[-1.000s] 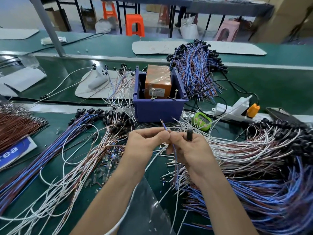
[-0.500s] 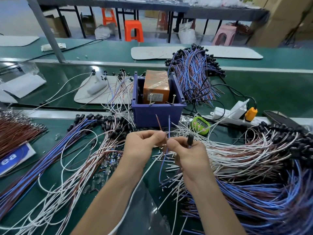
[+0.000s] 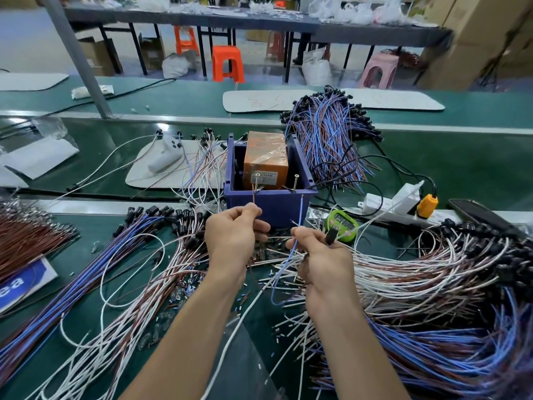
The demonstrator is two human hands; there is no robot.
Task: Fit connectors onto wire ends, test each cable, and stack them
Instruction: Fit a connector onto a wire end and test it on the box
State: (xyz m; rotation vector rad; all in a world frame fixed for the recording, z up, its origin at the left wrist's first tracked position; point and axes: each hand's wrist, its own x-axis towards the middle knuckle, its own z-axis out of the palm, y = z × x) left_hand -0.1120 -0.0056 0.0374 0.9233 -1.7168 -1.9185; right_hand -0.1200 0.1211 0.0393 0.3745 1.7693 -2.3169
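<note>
Our left hand point(image 3: 233, 238) pinches a thin brown wire point(image 3: 253, 196) between thumb and forefinger, with its tip pointing up. Our right hand point(image 3: 323, 258) pinches a thin blue wire point(image 3: 300, 210) the same way and also holds a small black cylindrical connector point(image 3: 331, 235). We judge the two tips are kept apart and upright so each can meet one of the two metal screws point(image 3: 256, 176) on the front rim of the purple plastic bin point(image 3: 268, 203) just beyond. These are likely test contacts for the orange wrapped box point(image 3: 266, 160) inside. Loose white and brown cables point(image 3: 432, 269) lie heaped beside our right hand, within reach. A bundle of blue and brown cables point(image 3: 326, 131) lies behind the bin, probably the finished stack.
</note>
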